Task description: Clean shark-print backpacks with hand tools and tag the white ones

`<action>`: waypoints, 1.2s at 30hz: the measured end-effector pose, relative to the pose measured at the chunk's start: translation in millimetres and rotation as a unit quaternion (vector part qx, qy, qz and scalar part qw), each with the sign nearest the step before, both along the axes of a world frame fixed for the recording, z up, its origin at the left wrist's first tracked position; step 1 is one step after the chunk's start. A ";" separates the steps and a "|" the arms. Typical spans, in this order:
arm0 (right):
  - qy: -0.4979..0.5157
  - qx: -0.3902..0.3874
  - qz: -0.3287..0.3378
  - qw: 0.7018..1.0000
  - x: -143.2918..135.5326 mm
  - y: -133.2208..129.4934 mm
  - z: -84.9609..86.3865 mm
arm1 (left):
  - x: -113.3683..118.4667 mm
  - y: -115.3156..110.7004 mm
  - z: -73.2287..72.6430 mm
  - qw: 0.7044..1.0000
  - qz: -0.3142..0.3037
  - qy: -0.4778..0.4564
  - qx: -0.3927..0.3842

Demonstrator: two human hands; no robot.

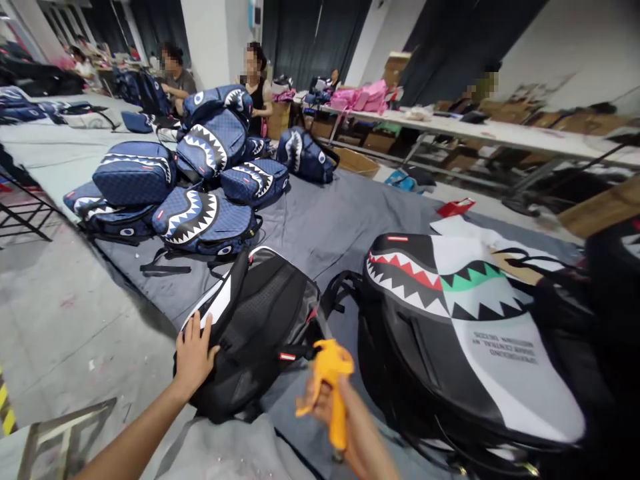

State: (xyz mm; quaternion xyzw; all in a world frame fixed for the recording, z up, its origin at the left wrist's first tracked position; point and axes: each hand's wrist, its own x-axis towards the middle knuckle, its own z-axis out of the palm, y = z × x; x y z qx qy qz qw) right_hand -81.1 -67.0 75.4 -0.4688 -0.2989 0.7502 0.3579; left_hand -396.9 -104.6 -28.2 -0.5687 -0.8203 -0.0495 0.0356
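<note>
A black backpack (265,313) with a white edge lies on the grey cloth in front of me, its padded side up. Resting on the backpack's left edge is my left hand (196,353), fingers spread, holding nothing. My right hand (327,400) is wrapped round the handle of an orange air gun (334,363), whose nozzle points up and away beside the backpack's right edge. To the right sits a larger backpack (425,320) in black, white and grey with a red, white and green shark-teeth print, not touched by either hand.
Several blue shark-print backpacks (205,220) are piled at the back left of the cloth-covered table (350,220). A red item (456,207) lies near the far edge. Beyond stand a long table (450,130) with pink bags (360,97) and several seated people.
</note>
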 end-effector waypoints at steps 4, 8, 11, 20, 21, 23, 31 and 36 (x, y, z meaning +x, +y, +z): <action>-0.067 0.065 0.131 0.987 -19.1 6.0 -7.3 | -13.3 14.8 -14.6 0.992 0.029 -0.095 0.072; -0.171 0.147 0.165 0.960 -23.0 54.0 6.0 | -38.9 13.5 -11.2 0.892 -0.037 -0.446 0.063; -0.346 0.197 0.236 0.886 -27.9 103.5 13.2 | -56.0 13.5 -7.0 0.710 0.056 -0.702 0.014; -0.556 0.260 0.408 0.676 -107.6 139.5 6.0 | -80.1 51.1 -9.7 0.555 0.278 -0.781 -0.064; -0.598 0.257 0.405 0.642 -110.5 138.7 11.9 | -81.0 51.7 -10.4 0.551 0.280 -0.784 -0.066; -0.661 0.246 0.375 0.601 -113.8 139.4 23.9 | -82.1 51.9 -11.4 0.544 0.282 -0.787 -0.070; -0.571 0.309 0.416 0.637 -152.4 141.0 20.0 | -88.5 58.1 -7.7 0.547 0.274 -0.781 -0.124; -0.516 0.317 0.455 0.653 -148.0 144.6 25.4 | -71.5 53.9 -1.4 0.635 0.252 -0.719 -0.125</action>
